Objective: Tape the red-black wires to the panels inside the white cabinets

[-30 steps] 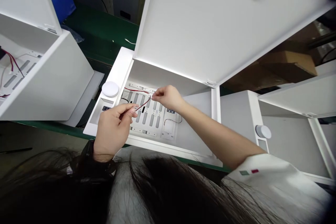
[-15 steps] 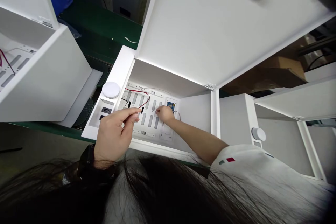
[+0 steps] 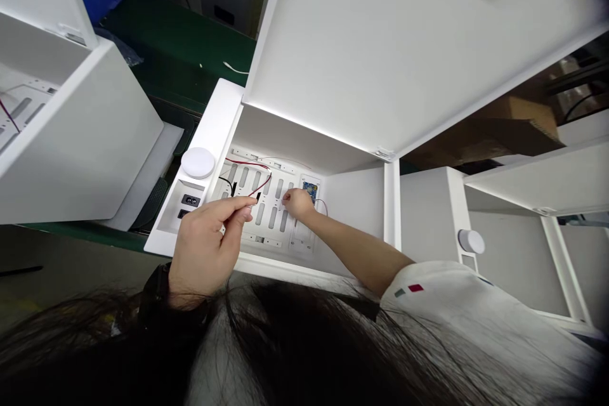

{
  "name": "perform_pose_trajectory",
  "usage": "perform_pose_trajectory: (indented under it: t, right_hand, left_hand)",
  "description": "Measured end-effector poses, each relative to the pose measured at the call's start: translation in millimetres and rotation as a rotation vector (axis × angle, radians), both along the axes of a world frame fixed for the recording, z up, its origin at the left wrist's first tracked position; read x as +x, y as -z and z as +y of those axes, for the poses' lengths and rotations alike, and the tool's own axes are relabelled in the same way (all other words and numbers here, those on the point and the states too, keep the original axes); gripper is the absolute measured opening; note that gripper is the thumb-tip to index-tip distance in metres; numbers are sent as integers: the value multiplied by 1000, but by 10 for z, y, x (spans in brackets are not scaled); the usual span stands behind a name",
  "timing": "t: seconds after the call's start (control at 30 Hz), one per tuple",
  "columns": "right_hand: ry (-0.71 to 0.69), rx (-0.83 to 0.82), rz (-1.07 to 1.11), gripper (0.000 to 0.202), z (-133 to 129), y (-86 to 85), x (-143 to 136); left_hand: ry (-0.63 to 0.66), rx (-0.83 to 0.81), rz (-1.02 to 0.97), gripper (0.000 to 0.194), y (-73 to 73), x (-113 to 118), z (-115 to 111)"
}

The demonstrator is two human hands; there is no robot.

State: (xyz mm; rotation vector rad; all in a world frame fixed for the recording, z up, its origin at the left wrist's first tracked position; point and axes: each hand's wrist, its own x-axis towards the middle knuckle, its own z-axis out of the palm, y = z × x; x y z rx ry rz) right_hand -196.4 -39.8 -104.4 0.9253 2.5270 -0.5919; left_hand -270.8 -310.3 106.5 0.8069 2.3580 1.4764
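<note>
A white cabinet [image 3: 273,264] lies in front of me with its lid [image 3: 399,32] raised. Over its left inner side, my left hand [image 3: 204,247] is closed in a pinch on a red wire [image 3: 259,188], which runs to the fingertips; its end is hidden. Deeper inside, my right hand [image 3: 299,203] pinches over the slotted white floor plate [image 3: 259,214]. Whatever those fingers hold is too small to make out. Just beyond that hand sits a blue circuit board [image 3: 310,190] with a thin wire. A black wire [image 3: 227,183] lies left of the red one.
The cabinet's left end carries a round white knob [image 3: 197,162] and a black power socket [image 3: 191,200]. Similar white cabinets stand at the left [image 3: 90,139] and right [image 3: 423,209]. A cardboard box [image 3: 514,127] is behind on the right. A short white cable [image 3: 235,68] rests on the green bench [image 3: 181,51].
My view has shifted slightly. Both hands keep nearly the same pinched poses and places; no object has visibly been moved.
</note>
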Motion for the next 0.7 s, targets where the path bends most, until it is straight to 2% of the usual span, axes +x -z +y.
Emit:
perform_pose_trajectory:
  t: [0.3, 0.37, 0.53, 0.7]
  right_hand:
    - [4, 27, 51, 14, -34, 21, 70]
    - [-30, 61, 90, 20, -50, 19, 103]
    - [-141, 101, 119, 19, -68, 27, 151]
    - [-107, 78, 118, 17, -39, 31, 116]
  left_hand:
    - [2, 5, 14, 20, 0, -9, -5]
    - [1, 10, 14, 20, 1, -11, -5]
    - [6, 13, 26, 20, 12, -12, 1]
    - [12, 13, 18, 20, 8, -16, 4]
